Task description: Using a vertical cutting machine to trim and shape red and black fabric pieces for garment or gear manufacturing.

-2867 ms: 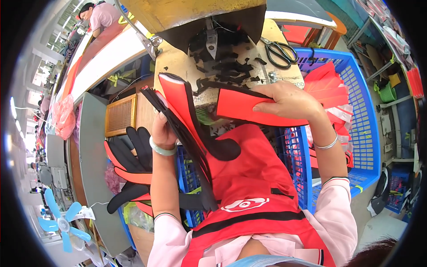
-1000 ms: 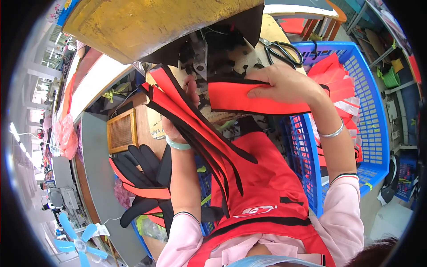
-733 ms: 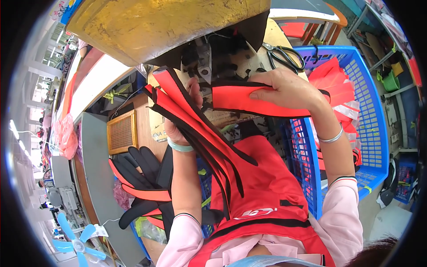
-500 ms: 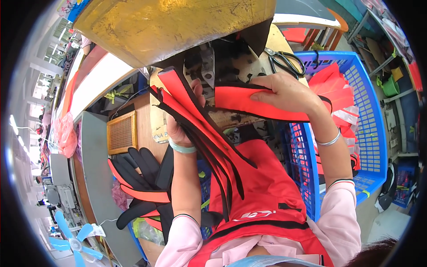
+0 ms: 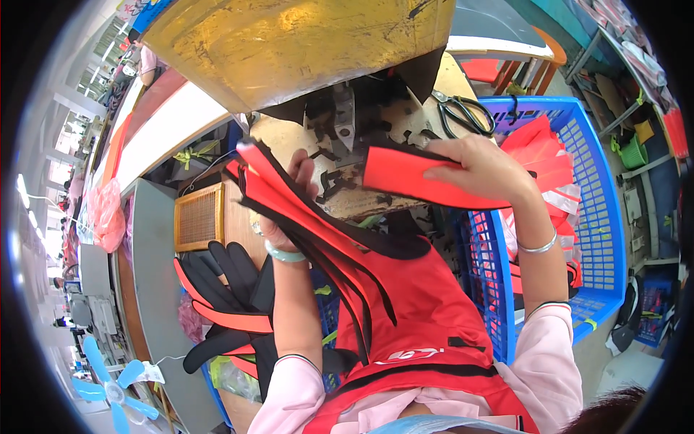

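My left hand (image 5: 275,233), with a pale green bangle at its wrist, is closed around a bundle of long orange-red strips (image 5: 278,189) with black edging. Their tails hang over my red apron (image 5: 426,304). To the right, my right hand (image 5: 486,166) pinches a single orange-red strip (image 5: 405,173), its cut end pointing left, separate from the bundle. Beyond both hands, a pointed metal piece (image 5: 345,119) comes down under a worn yellow cover (image 5: 303,50). Small black scraps (image 5: 334,184) lie on the worktop below it.
Black-handled scissors (image 5: 463,116) lie at the worktop's right. A blue plastic basket (image 5: 606,217) with orange-red and white pieces stands at my right. More black and orange-red strips (image 5: 235,282) are piled at my left, near a wooden-framed woven panel (image 5: 200,217). A blue fan (image 5: 114,390) is lower left.
My right hand and its strip have shifted right and slightly down, away from the metal piece. The left-hand bundle has moved slightly left and lower, with one strip's tail swinging.
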The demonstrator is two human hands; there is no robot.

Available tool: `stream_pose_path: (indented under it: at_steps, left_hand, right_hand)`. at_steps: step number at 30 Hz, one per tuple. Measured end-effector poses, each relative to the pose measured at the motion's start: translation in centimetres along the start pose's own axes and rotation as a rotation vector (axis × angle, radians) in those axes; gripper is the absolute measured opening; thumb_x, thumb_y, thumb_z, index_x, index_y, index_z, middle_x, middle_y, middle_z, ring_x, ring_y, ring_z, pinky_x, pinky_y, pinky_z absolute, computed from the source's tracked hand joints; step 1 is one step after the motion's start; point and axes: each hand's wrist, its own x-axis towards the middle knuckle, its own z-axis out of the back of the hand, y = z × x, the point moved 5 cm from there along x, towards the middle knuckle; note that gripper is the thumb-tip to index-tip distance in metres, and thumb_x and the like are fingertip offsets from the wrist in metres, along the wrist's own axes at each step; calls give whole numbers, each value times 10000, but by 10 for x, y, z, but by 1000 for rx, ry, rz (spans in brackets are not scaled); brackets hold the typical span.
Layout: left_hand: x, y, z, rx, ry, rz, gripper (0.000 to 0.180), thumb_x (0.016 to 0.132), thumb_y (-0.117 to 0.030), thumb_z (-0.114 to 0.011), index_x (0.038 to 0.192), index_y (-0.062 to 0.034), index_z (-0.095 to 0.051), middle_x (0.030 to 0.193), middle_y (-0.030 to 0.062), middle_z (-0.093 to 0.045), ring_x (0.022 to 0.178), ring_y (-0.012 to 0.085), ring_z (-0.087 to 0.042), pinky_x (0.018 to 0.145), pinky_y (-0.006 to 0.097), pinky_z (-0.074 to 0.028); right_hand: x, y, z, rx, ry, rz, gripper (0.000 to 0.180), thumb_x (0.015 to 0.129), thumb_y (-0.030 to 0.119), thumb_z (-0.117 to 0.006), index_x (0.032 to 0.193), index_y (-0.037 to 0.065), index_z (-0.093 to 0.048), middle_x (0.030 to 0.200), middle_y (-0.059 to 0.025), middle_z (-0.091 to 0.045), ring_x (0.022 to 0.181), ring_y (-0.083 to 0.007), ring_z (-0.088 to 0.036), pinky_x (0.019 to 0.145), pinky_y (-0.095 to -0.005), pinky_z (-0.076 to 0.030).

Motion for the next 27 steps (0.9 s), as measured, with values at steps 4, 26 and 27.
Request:
stream_pose_path:
  at_steps: [4, 26, 27]
  left_hand:
    - [-38, -21, -28, 170, -66, 169, 855, 806, -265, -771, 1481, -9, -314, 1570, 229, -216, 1286, 376, -492, 976, 446, -516]
    - [-132, -24, -215, 1088, -205, -352, 928, 788, -513, -761, 1430, -7, -322, 1434, 207, -388, 1285, 317, -452, 1081, 420, -343]
    - [-128, -17, -222, 965, -107, -401, 959, 793, -546, -739, 1456, -20, -289, 1486, 238, -336, 1335, 357, -421, 1101, 448, -331]
  right_hand:
    - [-25, 23, -7, 189, 84, 16, 352, 883, 266, -677, 1100, -5, -621, 845, -227, -638, 768, -378, -611, 684, -406, -481]
    - [-119, 155, -94, 1195, -476, 163, 554, 735, 142, -817, 1179, -31, -535, 991, -171, -667, 925, -191, -649, 802, -342, -506]
    - [-138, 126, -82, 896, -675, 58, 553, 730, 156, -832, 1179, -19, -560, 1000, -140, -667, 931, -139, -615, 824, -319, -501]
